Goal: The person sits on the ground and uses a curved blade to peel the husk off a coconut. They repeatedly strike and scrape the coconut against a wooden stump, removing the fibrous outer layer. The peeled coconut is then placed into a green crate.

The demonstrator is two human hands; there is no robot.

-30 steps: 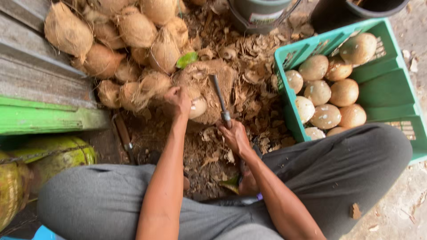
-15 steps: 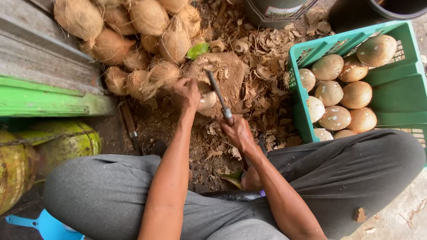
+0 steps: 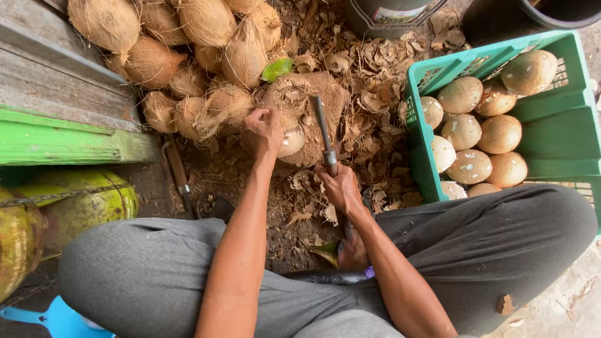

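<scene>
My left hand (image 3: 265, 129) grips a partly peeled coconut (image 3: 289, 139) and presses it on a worn wooden chopping block (image 3: 308, 106). My right hand (image 3: 340, 186) is closed around the handle of a knife (image 3: 323, 135) whose dark blade points away from me, lying just right of the coconut over the block. I sit cross-legged in grey trousers, with both forearms reaching forward between my knees.
A heap of husked brown coconuts (image 3: 181, 56) lies at the upper left. A green plastic crate (image 3: 551, 134) on the right holds several peeled pale coconuts (image 3: 477, 134). Husk chips (image 3: 369, 94) litter the ground. Green planks (image 3: 62, 141) and green coconuts (image 3: 69, 209) sit left; a second tool (image 3: 178, 175) lies near.
The view has shifted slightly. My left hand keeps its hold on the coconut on the block, and the knife blade has dropped from raised to low beside the coconut.
</scene>
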